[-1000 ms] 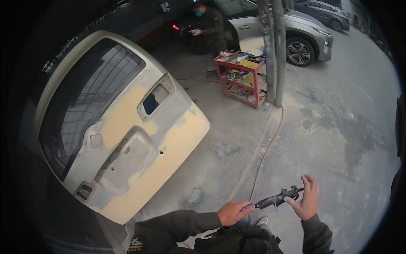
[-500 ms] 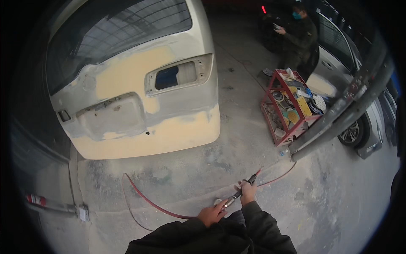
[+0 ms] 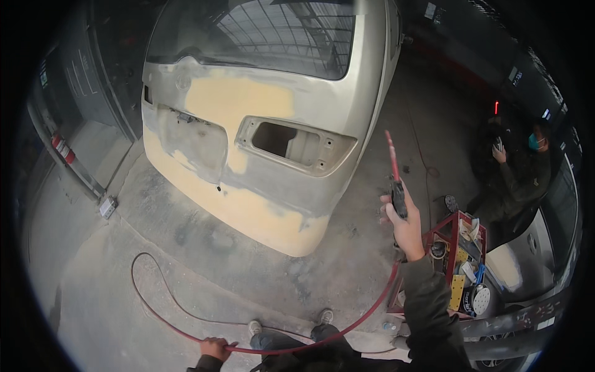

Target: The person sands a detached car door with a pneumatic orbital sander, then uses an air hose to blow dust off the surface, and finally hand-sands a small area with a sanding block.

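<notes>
My right hand is raised beside the right side of a van's rear door, closed around a black hand tool with a slim red nozzle pointing up. A red hose runs from below that hand in a loop across the bottom of the view. My left hand, low at the bottom, is closed on the hose. The silver door has pale yellow filler patches, grey sanded areas, a dark window and openings in its lower panel.
A red trolley crowded with supplies stands at right, beside a metal post and a silver car. A masked person stands beyond it, holding a small object. At left are a wall post, a fire extinguisher and a small box.
The view has swung left, bringing the van's rear to the middle. My right hand has lifted the tool upward; my left hand has left the tool's end and grips the hose lower down.
</notes>
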Demonstrator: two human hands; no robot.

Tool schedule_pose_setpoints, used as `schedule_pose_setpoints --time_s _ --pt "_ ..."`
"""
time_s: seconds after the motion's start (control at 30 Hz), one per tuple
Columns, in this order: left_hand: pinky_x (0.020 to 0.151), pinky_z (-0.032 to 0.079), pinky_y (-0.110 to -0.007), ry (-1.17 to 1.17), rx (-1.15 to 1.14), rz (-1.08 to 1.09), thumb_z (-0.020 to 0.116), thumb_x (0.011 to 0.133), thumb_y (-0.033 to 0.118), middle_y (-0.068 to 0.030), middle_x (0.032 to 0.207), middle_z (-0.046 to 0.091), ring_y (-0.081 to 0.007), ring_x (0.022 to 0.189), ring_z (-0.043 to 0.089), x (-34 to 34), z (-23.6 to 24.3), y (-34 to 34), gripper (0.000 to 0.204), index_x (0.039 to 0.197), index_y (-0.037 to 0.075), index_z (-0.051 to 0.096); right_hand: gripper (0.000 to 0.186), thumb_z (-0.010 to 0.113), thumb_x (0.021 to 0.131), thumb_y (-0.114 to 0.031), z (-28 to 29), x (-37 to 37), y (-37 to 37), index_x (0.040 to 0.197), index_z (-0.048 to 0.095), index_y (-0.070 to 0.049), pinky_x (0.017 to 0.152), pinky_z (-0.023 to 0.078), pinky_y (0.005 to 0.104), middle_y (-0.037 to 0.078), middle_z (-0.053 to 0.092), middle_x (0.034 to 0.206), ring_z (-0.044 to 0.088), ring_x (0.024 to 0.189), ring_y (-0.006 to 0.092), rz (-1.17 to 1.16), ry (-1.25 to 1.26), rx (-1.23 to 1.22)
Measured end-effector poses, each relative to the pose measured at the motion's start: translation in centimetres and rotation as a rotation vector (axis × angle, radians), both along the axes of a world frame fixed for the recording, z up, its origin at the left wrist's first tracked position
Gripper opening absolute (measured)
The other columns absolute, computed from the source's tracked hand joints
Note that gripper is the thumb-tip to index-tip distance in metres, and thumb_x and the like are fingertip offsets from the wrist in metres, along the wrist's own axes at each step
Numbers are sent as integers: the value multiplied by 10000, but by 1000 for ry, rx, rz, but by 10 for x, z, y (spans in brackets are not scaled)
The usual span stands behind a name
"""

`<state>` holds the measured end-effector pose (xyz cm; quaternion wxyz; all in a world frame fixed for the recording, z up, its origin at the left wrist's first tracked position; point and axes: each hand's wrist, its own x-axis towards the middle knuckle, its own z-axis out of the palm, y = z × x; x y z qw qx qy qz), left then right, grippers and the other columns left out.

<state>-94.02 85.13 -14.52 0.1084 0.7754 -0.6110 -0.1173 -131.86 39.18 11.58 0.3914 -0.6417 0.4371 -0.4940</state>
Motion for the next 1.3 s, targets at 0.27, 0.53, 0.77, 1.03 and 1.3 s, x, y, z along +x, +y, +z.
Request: schedule_pose_setpoints --time_s 0.27,0.53,0.77,1.03,1.3 --pt "505 412 -496 253 -509 238 811 809 390 -121 595 556 -378 538 540 -248 129 -60 427 618 104 557 484 710 951 -288 57 -31 -94 1335 602 -15 701 519 327 155 678 857 661 747 210 120 395 -289" --pt "496 471 -436 195 -361 572 879 772 364 -134 560 577 -343 494 564 -322 91 31 420 600 94 606 433 695 947 -380 -93 -63 -44 1239 663 -62 783 526 433 205 716 947 670 846 411 581 818 233" --pt "509 484 -434 229 -282 782 864 794 364 -133 598 618 -334 547 610 -368 86 73 393 639 82 638 430 691 926 -398 -154 -58 -34 1234 675 -99 849 526 465 200 723 1014 674 968 420 506 848 96" --pt "461 391 -367 186 -368 1016 901 708 241 -96 478 511 -279 428 523 -403 86 66 397 577 63 571 471 679 927 -430 -194 1 -38 1276 639 -116 880 512 498 224 709 1060 661 1031 438 599 877 -11" --pt "448 344 -342 130 -535 1321 824 815 175 -111 486 496 -206 422 481 -413 81 39 397 589 37 529 360 692 936 -275 37 94 -103 1127 636 25 778 520 466 205 676 826 643 788 397 560 514 93"
